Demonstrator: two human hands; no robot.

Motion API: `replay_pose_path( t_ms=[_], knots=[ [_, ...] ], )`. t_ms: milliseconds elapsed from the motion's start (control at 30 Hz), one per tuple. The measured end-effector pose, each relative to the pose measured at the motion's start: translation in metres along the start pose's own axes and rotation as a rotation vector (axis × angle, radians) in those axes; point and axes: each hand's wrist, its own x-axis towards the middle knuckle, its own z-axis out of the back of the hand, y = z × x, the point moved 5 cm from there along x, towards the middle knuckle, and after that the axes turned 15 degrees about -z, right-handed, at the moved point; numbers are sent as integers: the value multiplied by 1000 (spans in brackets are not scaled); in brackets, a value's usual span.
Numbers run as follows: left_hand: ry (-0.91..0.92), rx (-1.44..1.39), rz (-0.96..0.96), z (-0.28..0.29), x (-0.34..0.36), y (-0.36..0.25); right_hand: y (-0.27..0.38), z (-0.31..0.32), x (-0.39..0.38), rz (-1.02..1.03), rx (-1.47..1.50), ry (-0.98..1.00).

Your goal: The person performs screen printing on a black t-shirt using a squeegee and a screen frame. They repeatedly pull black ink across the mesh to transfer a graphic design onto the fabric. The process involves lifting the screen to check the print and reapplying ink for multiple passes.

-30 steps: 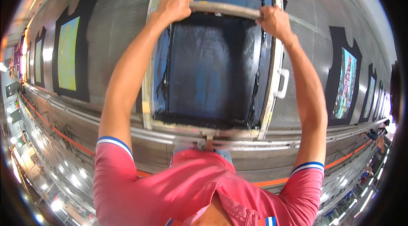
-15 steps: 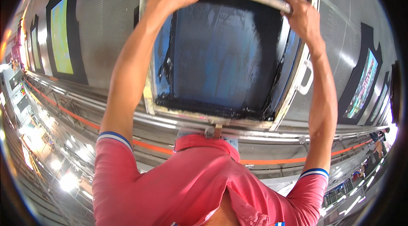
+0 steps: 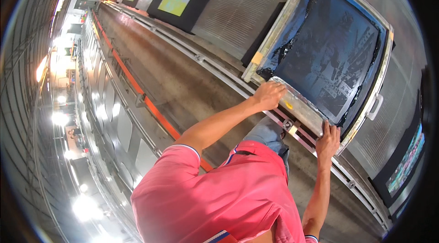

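Squeegee (image 3: 299, 109) sits at the 7 o'clock end of the screen frame (image 3: 277, 21) on the tabletop (image 3: 231, 16), both hands clamped on it: left hand (image 3: 270, 96) at its 10 o'clock end, right hand (image 3: 328, 140) at the end between 4 and 5. Matching the pressure of both hands should matter most — lopsided weight would probably streak the mesh (image 3: 327, 46). Black ink (image 3: 285, 50) lies glossy along the mesh's 10 o'clock border, so a steady, square-on stroke seems wise.
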Motion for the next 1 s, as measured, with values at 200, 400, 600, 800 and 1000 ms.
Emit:
replay_pose_path(
  t_ms=[200, 400, 600, 800, 1000],
  knots=[
    [134, -106, 8, 19, -11, -6, 14, 29, -18, -113, -65, 196],
    [170, -46, 36, 83, 150, 60, -38, 61, 142, -79, -214, 208],
    [84, 217, 48, 72, 374, 201, -111, 44, 413, -96, -200, 57],
    [-21, 263, -20, 91, 487, 285, -121, 31, 547, 20, -292, 36],
    [57, 201, -33, 52, 398, 249, -120, 3, 447, 172, -192, -79]
  ],
)
